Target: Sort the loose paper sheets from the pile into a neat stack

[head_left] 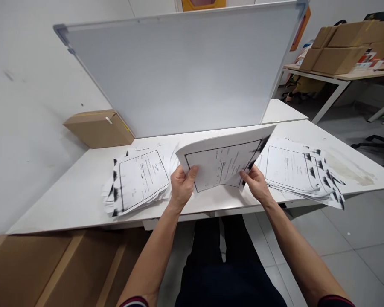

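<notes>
My left hand and my right hand grip a printed paper sheet by its two lower sides, thumbs on the printed face. The sheet is raised and bowed above the table, with a black frame, text lines and dark smudges along its right edge. Whether several sheets are held together I cannot tell. To the left of my left hand lies an uneven paper stack with black marks on its left edge. Beyond my right hand, another paper stack is fanned toward the table's front right.
A whiteboard leans at the back of the white table. A cardboard box sits at the back left by the wall. Large cardboard boxes stand below the left front. More boxes rest on another desk at the right.
</notes>
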Action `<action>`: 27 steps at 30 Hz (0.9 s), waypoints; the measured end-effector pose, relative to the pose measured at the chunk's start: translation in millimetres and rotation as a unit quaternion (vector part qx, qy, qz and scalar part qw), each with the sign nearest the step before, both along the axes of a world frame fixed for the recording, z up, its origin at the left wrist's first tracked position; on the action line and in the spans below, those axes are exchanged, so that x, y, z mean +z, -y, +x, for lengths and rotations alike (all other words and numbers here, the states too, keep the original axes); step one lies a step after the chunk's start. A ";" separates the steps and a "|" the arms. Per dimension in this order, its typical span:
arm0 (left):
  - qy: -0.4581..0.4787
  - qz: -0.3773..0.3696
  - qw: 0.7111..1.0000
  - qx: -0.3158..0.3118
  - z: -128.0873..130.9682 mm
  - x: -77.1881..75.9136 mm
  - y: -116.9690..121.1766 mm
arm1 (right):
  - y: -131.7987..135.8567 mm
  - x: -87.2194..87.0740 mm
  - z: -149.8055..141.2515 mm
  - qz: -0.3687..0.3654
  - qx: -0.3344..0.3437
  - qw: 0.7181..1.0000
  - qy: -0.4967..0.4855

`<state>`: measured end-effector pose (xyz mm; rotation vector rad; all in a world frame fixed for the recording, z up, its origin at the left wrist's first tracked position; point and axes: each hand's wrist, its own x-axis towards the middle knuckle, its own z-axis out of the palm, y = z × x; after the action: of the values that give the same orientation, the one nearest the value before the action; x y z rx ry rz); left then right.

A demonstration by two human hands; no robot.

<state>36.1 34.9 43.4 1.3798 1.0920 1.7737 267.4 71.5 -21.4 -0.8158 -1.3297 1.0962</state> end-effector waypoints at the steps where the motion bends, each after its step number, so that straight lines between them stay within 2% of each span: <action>1: 0.002 -0.004 1.000 0.002 -0.1 -0.7 0.0 | -0.1 -2.7 0.4 -0.003 0.004 1.000 -0.002; 6: 0.013 -0.010 0.999 0.038 -1.8 -7.7 -1.1 | 2.6 -19.6 4.1 -0.037 0.015 0.998 0.043; 8: 0.039 -0.008 0.998 0.051 -3.6 -7.9 -1.7 | 3.3 -19.4 7.9 -0.061 0.021 0.994 0.090; 10: 0.071 -0.004 0.996 0.051 -9.1 -4.1 -1.6 | 3.3 -9.0 14.7 -0.062 0.003 0.988 0.142; 12: 0.089 0.003 0.995 0.049 -20.5 3.0 -0.2 | 3.8 13.6 25.1 -0.018 -0.047 0.978 0.203; 14: 0.092 0.012 0.994 0.049 -37.3 10.2 2.5 | 5.8 45.6 37.3 0.059 -0.098 0.952 0.285; 16: 0.069 0.005 0.996 0.056 -55.5 13.3 6.0 | 9.5 79.9 48.3 0.140 -0.120 0.914 0.360; 18: -0.004 -0.036 0.997 0.065 -69.6 10.0 10.0 | 14.0 108.8 54.8 0.193 -0.123 0.873 0.430; 20: -0.097 -0.088 0.990 0.055 -75.6 1.5 14.0 | 17.9 127.5 56.0 0.232 -0.125 0.827 0.496; 22: -0.161 -0.120 0.979 0.015 -74.1 -9.1 17.2 | 20.7 136.0 53.0 0.262 -0.124 0.783 0.550; 24: -0.181 -0.133 0.974 -0.024 -68.5 -19.4 18.7 | 22.3 137.4 48.5 0.279 -0.121 0.752 0.585; 27: -0.166 -0.149 0.974 -0.029 -60.4 -33.3 18.3 | 23.4 133.2 43.3 0.279 -0.120 0.738 0.603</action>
<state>-24.3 16.6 10.1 1.5311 1.4137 1.2988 310.7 48.1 111.8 -1.2245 -2.3489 -0.2532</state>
